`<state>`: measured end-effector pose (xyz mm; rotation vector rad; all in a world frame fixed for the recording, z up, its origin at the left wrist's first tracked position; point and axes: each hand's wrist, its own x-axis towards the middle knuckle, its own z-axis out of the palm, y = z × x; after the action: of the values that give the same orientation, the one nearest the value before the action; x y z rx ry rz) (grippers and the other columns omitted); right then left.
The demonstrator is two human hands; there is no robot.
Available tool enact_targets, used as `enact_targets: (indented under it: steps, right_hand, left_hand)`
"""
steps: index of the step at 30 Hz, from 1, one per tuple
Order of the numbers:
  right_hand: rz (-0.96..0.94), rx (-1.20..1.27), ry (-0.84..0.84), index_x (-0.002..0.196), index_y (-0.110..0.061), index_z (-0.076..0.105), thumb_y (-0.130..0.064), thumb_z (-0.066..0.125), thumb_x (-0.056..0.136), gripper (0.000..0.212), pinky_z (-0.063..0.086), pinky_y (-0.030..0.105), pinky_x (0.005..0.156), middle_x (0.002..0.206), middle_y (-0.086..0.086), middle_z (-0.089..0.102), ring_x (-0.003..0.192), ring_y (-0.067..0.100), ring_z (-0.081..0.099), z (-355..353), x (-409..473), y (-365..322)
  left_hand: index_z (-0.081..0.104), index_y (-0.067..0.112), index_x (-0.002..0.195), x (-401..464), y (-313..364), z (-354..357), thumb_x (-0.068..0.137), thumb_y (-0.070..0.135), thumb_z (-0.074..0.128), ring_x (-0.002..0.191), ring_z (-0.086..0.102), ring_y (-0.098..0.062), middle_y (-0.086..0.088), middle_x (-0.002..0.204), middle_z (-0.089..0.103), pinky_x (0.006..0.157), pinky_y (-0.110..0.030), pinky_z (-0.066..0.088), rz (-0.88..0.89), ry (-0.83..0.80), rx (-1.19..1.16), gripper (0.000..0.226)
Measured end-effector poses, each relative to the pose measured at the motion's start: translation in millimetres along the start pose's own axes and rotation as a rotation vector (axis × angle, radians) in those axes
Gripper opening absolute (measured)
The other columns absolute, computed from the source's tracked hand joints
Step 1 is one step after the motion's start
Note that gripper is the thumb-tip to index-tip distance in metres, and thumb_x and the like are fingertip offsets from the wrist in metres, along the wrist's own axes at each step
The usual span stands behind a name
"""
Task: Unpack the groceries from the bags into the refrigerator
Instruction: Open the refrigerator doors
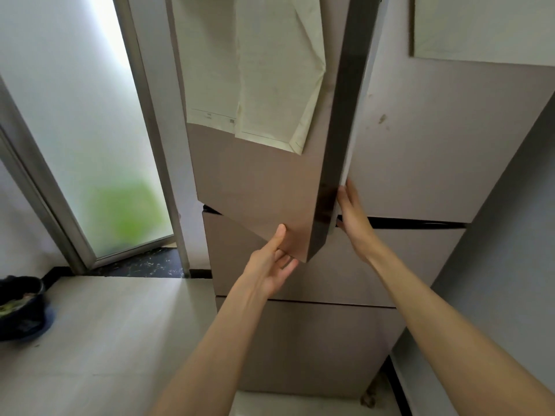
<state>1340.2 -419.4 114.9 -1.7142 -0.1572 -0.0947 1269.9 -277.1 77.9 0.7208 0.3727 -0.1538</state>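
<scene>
The refrigerator (300, 340) has pinkish-brown fronts, with two upper doors above drawers. Its upper left door (255, 181) stands swung partly outward, showing a dark side edge. My left hand (271, 262) holds that door's bottom corner, thumb on the front face and fingers under the lower edge. My right hand (353, 214) reaches up with straight fingers against the seam between the left door's dark edge and the upper right door (435, 151); its thumb is hidden. The refrigerator's inside is not visible. No grocery bag is plainly in view.
Cream paper sheets (255, 70) hang on the left door. A frosted glass door (105, 145) with a metal frame stands at the left. A dark container with greens (21, 307) sits on the pale floor at the lower left. A grey wall (510, 235) closes the right side.
</scene>
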Motion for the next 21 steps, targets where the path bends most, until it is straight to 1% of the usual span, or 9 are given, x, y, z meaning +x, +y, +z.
enact_targets:
  steps: [2, 4, 8, 10, 12, 15, 17, 19, 21]
  right_hand:
    - [0.009, 0.03, 0.034, 0.149, -0.026, 0.007, -0.042, 0.033, 0.099, 0.059, 0.018, 0.048, 0.116, 0.157, -0.001, 0.013, 0.144, 0.02, 0.015, 8.2, -16.1, -4.4]
    - [0.01, 0.033, 0.046, 0.149, -0.028, 0.01, -0.041, 0.041, 0.096, 0.063, 0.021, 0.049, 0.115, 0.157, -0.001, 0.014, 0.143, 0.022, 0.018, 16.1, -34.4, -7.3]
    - [0.009, -0.017, 0.116, 0.149, -0.023, 0.014, -0.039, 0.056, 0.089, 0.074, 0.03, 0.048, 0.112, 0.156, 0.002, 0.017, 0.139, 0.024, 0.027, 38.3, -77.7, -10.8]
    - [-0.019, -0.068, 0.144, 0.149, -0.022, 0.015, -0.038, 0.057, 0.089, 0.075, 0.033, 0.043, 0.11, 0.154, 0.003, 0.018, 0.136, 0.024, 0.032, 49.2, -97.4, -16.4]
    - [-0.036, -0.175, 0.121, 0.149, -0.021, 0.016, -0.037, 0.055, 0.09, 0.072, 0.036, 0.035, 0.104, 0.15, 0.004, 0.02, 0.13, 0.022, 0.037, 58.0, -113.4, -24.1]
    - [-0.104, -0.28, 0.063, 0.146, -0.016, 0.026, -0.033, 0.053, 0.092, 0.062, 0.038, 0.025, 0.094, 0.141, 0.007, 0.03, 0.115, 0.015, 0.043, 69.3, -133.6, -37.0]
    - [-0.165, -0.335, 0.027, 0.141, -0.013, 0.036, -0.03, 0.052, 0.093, 0.053, 0.037, 0.027, 0.097, 0.132, 0.008, 0.039, 0.112, 0.013, 0.043, 76.7, -145.8, -45.6]
    - [-0.241, -0.434, -0.013, 0.136, -0.011, 0.044, -0.028, 0.052, 0.094, 0.046, 0.037, 0.037, 0.105, 0.125, 0.006, 0.043, 0.118, 0.017, 0.042, 84.4, -153.7, -48.0]
    - [-0.301, -0.507, -0.055, 0.135, -0.012, 0.047, -0.027, 0.05, 0.094, 0.043, 0.033, 0.043, 0.109, 0.13, 0.006, 0.042, 0.126, 0.019, 0.036, 94.6, -159.0, -50.0]
  left_hand:
    - [0.045, 0.004, 0.128, -13.0, 3.6, -11.2, 0.081, 0.021, 0.067, 0.115, 0.052, -0.025, -0.013, 0.123, 0.057, 0.098, -0.037, 0.041, 0.002, -0.033, 0.035, 0.054]
    - [0.046, 0.005, 0.129, -28.3, 7.9, -25.1, 0.082, 0.022, 0.067, 0.12, 0.051, -0.026, -0.014, 0.127, 0.056, 0.105, -0.037, 0.038, 0.015, -0.06, 0.107, 0.054]
    - [0.05, 0.013, 0.127, -59.5, 13.7, -60.0, 0.083, 0.033, 0.064, 0.119, 0.052, -0.021, -0.002, 0.123, 0.059, 0.106, -0.035, 0.034, 0.073, -0.056, 0.374, 0.051]
    - [0.056, 0.02, 0.117, -72.8, 19.2, -78.2, 0.08, 0.04, 0.064, 0.12, 0.052, -0.019, 0.003, 0.119, 0.061, 0.104, -0.035, 0.035, 0.109, -0.08, 0.432, 0.043]
    - [0.06, 0.024, 0.109, -87.1, 27.6, -94.0, 0.073, 0.045, 0.065, 0.119, 0.053, -0.018, 0.003, 0.119, 0.063, 0.107, -0.038, 0.035, 0.136, -0.05, 0.455, 0.041]
    - [0.059, 0.016, 0.117, -106.0, 44.5, -115.2, 0.075, 0.041, 0.065, 0.112, 0.058, -0.018, -0.002, 0.117, 0.065, 0.101, -0.035, 0.042, 0.197, 0.058, 0.394, 0.048]
    - [0.058, 0.013, 0.119, -118.7, 56.1, -125.4, 0.084, 0.037, 0.061, 0.111, 0.058, -0.019, -0.004, 0.118, 0.064, 0.094, -0.032, 0.044, 0.229, 0.116, 0.357, 0.042]
    - [0.055, 0.009, 0.12, -128.7, 66.5, -134.7, 0.089, 0.034, 0.058, 0.116, 0.055, -0.022, -0.005, 0.121, 0.06, 0.094, -0.033, 0.043, 0.26, 0.207, 0.353, 0.04]
    - [0.053, 0.005, 0.121, -134.7, 78.3, -145.7, 0.091, 0.029, 0.056, 0.119, 0.052, -0.025, -0.009, 0.126, 0.055, 0.097, -0.035, 0.043, 0.315, 0.302, 0.353, 0.038]
